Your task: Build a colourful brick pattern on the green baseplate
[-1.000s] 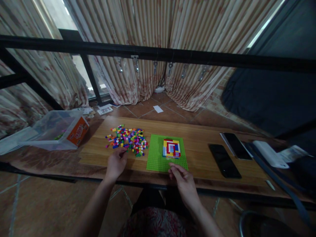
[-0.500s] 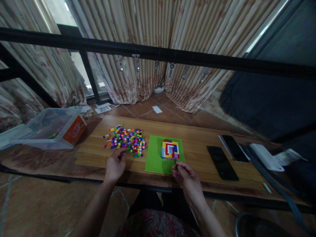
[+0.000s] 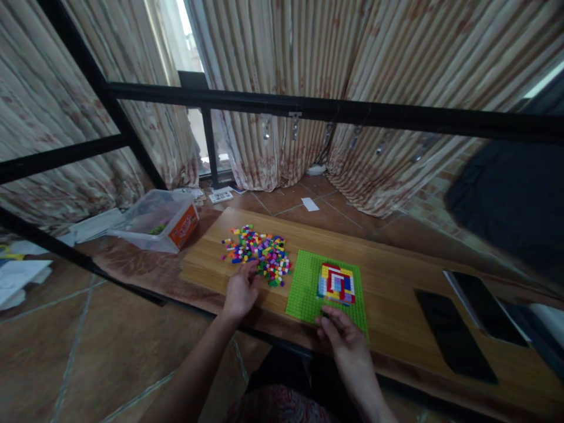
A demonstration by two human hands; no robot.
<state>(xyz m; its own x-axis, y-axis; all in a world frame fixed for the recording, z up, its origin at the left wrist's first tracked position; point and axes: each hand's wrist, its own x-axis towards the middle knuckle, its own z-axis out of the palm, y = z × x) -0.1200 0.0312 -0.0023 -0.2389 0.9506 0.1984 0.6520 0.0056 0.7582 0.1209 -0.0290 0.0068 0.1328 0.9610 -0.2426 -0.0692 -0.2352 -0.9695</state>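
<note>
A green baseplate (image 3: 304,288) lies on the wooden board (image 3: 396,299) with a small multicoloured brick build (image 3: 336,283) on it. A pile of loose coloured bricks (image 3: 259,252) lies to its left. My left hand (image 3: 240,291) rests at the near edge of the pile, fingers curled, touching the bricks; what it holds, if anything, is hidden. My right hand (image 3: 343,338) sits at the baseplate's near edge just below the build, its fingers pinched together on something I cannot make out.
A clear plastic tub with an orange label (image 3: 161,220) stands at the left end of the table. Two dark phones (image 3: 453,338) lie on the board at the right. A black rail (image 3: 308,108) crosses in front of striped curtains. Papers lie on the tiled floor at far left.
The view has swung left and tilted, so the board sits further right. Both hands have kept their places, left at the pile, right at the baseplate's near edge.
</note>
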